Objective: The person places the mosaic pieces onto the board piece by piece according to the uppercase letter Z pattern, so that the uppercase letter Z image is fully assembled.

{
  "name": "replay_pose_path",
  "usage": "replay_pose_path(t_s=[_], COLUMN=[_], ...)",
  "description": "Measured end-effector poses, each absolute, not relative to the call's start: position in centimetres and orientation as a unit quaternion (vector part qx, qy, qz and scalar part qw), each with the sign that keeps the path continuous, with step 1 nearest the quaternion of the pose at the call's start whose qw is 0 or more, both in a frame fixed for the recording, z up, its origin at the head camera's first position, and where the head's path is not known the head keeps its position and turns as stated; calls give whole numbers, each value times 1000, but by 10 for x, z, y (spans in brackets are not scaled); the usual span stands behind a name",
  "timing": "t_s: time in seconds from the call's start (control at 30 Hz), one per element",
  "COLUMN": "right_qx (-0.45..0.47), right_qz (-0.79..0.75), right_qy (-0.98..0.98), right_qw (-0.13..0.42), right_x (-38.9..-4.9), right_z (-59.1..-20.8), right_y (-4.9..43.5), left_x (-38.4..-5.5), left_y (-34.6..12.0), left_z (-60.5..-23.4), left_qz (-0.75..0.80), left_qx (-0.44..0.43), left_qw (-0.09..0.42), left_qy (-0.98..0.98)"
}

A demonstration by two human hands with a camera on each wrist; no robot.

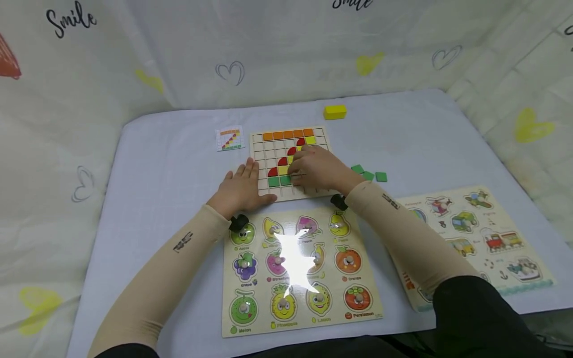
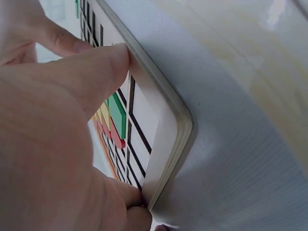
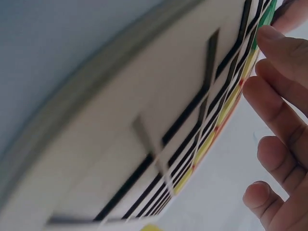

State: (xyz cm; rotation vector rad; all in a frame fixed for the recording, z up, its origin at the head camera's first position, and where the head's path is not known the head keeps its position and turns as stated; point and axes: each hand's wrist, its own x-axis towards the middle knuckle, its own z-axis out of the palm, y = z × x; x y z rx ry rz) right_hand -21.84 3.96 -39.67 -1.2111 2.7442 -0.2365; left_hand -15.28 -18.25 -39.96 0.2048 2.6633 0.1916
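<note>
A pale grid board [image 1: 265,145] bears an orange row of tiles [image 1: 288,134], a slanting line of red [image 1: 272,172] and yellow pieces [image 1: 283,170], and green tiles [image 1: 274,182] low on the left. My left hand [image 1: 240,188] rests at the board's near left corner, fingers extended along the side and thumb on the front edge. My right hand [image 1: 320,166] is over the board, fingertips beside the green tiles. In the right wrist view its thumb [image 3: 284,50] lies close to green; no piece shows between the loosely bent fingers.
Loose green tiles [image 1: 381,177] lie right of the board. Behind it are a small pattern card [image 1: 230,138] and a yellow block [image 1: 335,112]. A fruit puzzle [image 1: 264,323] lies in front, and a vehicle puzzle [image 1: 474,248] is under the right forearm's side.
</note>
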Motion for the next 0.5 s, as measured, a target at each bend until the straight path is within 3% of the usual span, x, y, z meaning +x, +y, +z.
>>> replay_pose_path(t_s=[0.5], right_qx=[-320], right_qz=[-71], right_qy=[941], right_qw=[78], right_x=[-232], right_z=[-392], right_y=[130], left_x=[-151], left_y=[-184], left_z=[-401], left_qz=[82], left_qx=[79], left_qw=[228], left_qy=[967])
